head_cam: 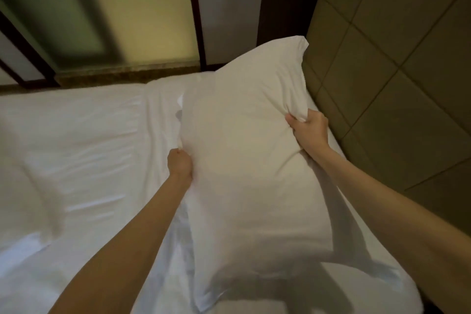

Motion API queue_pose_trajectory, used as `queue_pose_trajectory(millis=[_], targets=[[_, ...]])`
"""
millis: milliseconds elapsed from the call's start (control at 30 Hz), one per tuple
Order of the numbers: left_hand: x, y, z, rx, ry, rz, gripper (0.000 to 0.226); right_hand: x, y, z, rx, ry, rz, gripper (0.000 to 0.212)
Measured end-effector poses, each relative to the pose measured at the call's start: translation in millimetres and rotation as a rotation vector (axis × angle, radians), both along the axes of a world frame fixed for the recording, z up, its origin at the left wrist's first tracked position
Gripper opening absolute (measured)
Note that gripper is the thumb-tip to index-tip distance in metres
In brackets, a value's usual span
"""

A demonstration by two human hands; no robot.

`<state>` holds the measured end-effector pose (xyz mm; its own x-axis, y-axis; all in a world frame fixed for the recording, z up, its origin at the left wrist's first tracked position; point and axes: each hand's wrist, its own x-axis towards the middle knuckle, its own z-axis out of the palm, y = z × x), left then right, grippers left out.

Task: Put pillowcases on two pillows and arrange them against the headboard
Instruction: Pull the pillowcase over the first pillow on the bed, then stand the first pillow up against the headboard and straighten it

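Observation:
A white pillow in its pillowcase (244,150) is held up over the bed, its long side running away from me, its far corner close to the padded headboard (397,64) on the right. My left hand (179,163) pinches the pillow's left edge. My right hand (307,130) grips a bunch of fabric on the right edge, near the headboard. A second white pillow (23,186) lies blurred at the left of the bed.
The bed's white sheet (89,140) spreads out to the left, wrinkled. Beyond the bed are a dark wooden frame (196,13) and a frosted glass panel (142,7). The tiled headboard fills the right side.

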<state>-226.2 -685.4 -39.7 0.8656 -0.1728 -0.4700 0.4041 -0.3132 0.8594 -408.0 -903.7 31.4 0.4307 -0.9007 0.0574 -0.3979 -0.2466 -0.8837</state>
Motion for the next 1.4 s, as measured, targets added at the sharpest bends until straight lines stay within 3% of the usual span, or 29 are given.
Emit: queue_pose_trajectory(millis=[200, 367, 567, 667, 800, 900, 967, 1067, 1167, 1267, 1400], targets=[[16.6, -100.9, 49.3, -0.122, -0.028, -0.043, 0.021, 12.9, -88.6, 68.0, -0.172, -0.117, -0.005, 0.026], [47.9, -192.6, 78.7, -0.204, -0.037, -0.096, 0.036, 39.4, -168.6, 115.4, -0.219, -0.187, -0.019, 0.026], [83.4, -284.6, 83.4, -0.118, -0.116, -0.234, 0.041, 79.5, -246.6, 141.4, -0.178, -0.317, -0.042, 0.030], [96.8, -321.6, 79.7, -0.080, -0.150, -0.305, 0.034, 102.6, -282.4, 143.9, -0.192, -0.318, -0.019, 0.022], [119.5, -353.5, 55.8, -0.054, -0.229, -0.347, 0.034, 123.9, -342.8, 118.6, -0.248, -0.122, 0.047, 0.023], [130.9, -369.3, 32.1, -0.018, -0.264, -0.312, 0.034, 122.4, -387.6, 70.1, -0.287, 0.446, 0.011, 0.027], [130.9, -378.0, 20.5, -0.006, -0.290, -0.335, 0.034, 110.8, -397.4, 30.4, -0.190, 0.805, -0.006, 0.047], [129.7, -385.7, 5.2, 0.009, -0.306, -0.387, 0.035, 90.1, -388.2, -23.8, -0.021, 1.013, 0.035, 0.089], [131.1, -390.9, -10.4, 0.028, -0.304, -0.405, 0.036, 70.5, -382.3, -65.9, 0.047, 1.089, 0.028, 0.108], [126.3, -394.6, -18.1, 0.051, -0.308, -0.435, 0.035, 59.5, -374.3, -85.8, -0.026, 1.087, -0.018, 0.107], [115.0, -396.4, -17.3, 0.051, -0.318, -0.462, 0.035, 59.9, -366.3, -73.6, -0.175, 0.944, -0.003, 0.050]])
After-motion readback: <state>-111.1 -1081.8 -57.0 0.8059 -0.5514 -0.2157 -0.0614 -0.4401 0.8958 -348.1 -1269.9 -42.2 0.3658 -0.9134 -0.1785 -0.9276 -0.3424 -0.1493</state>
